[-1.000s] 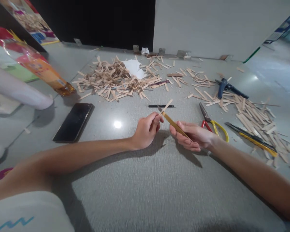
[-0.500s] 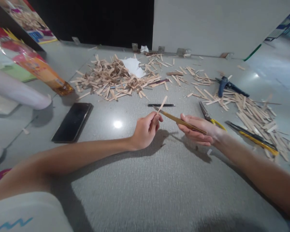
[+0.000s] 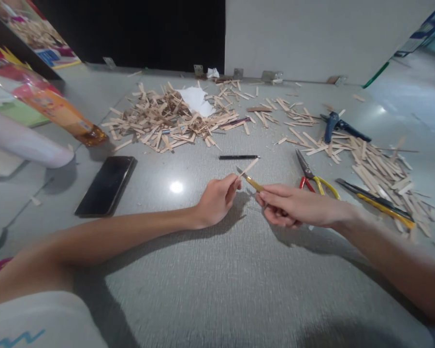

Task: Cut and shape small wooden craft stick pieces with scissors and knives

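Between the thumb and fingers of my left hand (image 3: 219, 200) a thin wooden stick (image 3: 250, 166) is pinched, its free end pointing up and right. My right hand (image 3: 288, 205) is closed around a craft knife (image 3: 254, 184) with a gold-coloured handle. The blade tip lies at the stick, close to my left fingertips; whether it cuts into the wood I cannot tell. Just beyond both hands a black pen (image 3: 238, 157) lies on the grey floor. Scissors (image 3: 308, 171) with red and yellow handles rest behind my right hand.
A black phone (image 3: 106, 186) lies at the left, near a tilted bottle (image 3: 47, 104) of orange drink. Wooden sticks (image 3: 155, 118) are heaped at the back, with more sticks (image 3: 384, 171) at the right. Blue cutters (image 3: 342, 127) and a yellow-black utility knife (image 3: 377, 203) lie there.
My right hand has turned from a loose, open-palmed hold to a closed grip on the craft knife. The stick in my left hand has tilted further to the right.
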